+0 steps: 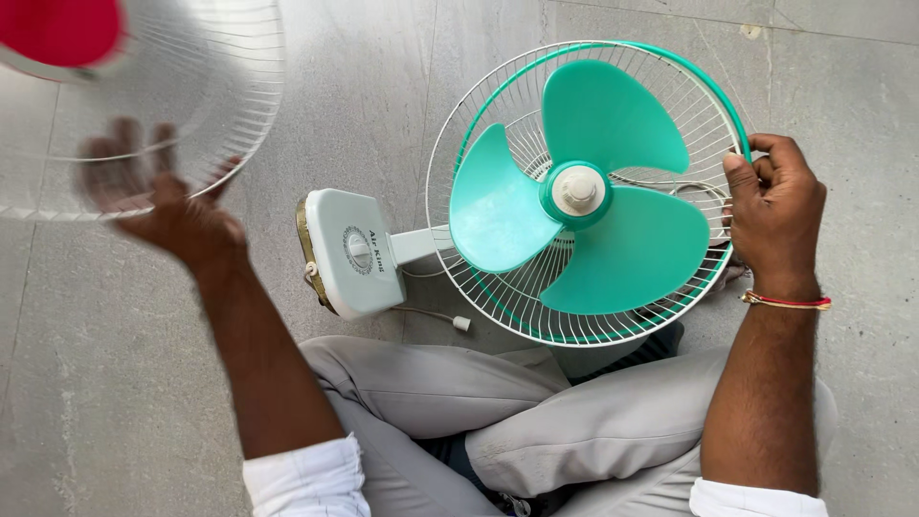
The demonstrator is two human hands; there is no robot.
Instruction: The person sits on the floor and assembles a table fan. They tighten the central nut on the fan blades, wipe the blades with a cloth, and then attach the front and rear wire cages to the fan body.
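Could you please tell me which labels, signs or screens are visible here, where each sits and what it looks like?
Label on the fan base: small dark lettering printed along the pale rounded-square face, right of the round grey dial.
Badge on the front guard: round red centre disc, top left, blurred; the left hand holds the guard.
No packages, signs or screens.

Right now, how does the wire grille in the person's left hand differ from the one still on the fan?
The loose grille is held up off the floor by the left hand and looks blurred; the rear grille lies on the fan, sharp, gripped at its rim by the right hand. The loose one has a red centre; the rear one carries teal blades. Both are round white wire.
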